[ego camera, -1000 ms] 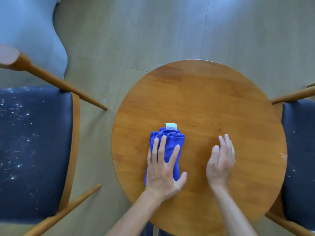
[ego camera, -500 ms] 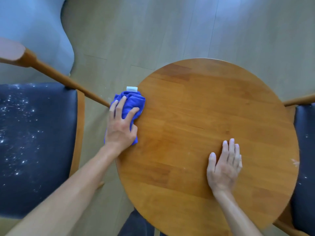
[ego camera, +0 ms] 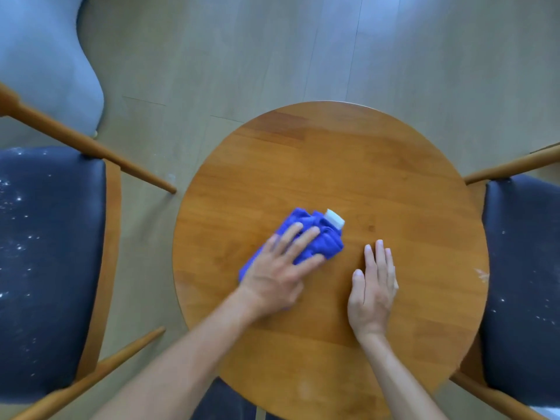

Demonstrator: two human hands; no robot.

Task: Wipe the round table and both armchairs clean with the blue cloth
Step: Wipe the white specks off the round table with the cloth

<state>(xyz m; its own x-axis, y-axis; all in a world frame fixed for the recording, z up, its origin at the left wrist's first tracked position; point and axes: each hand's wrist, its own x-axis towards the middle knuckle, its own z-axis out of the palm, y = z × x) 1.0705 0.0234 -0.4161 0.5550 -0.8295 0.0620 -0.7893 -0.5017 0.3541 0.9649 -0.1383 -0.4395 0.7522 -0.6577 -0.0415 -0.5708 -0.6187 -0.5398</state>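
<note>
A: Position of blue cloth [ego camera: 315, 237]?
B: Lying on round wooden surface [ego camera: 348, 165], left of centre. Pinned under left hand [ego camera: 277, 274]; fingers [ego camera: 288, 237] straight and spread, pressing flat on top, not curled round. Blurred at the tips.

A: Look of cloth?
B: Bunched, folded into a thick pad, saturated blue. White tag [ego camera: 335, 219] poking out at far right corner, past the fingertips.

A: Right hand [ego camera: 372, 286]?
B: Flat on bare wood just beside cloth, not touching. Fingers straight, close together, holding nothing.

A: Armchairs?
B: Left armchair [ego camera: 51, 268]: dark seat, speckled with white flecks. Right armchair [ego camera: 524, 283]: dark seat, fewer flecks. Pale scuff [ego camera: 481, 274] at right rim of surface.
</note>
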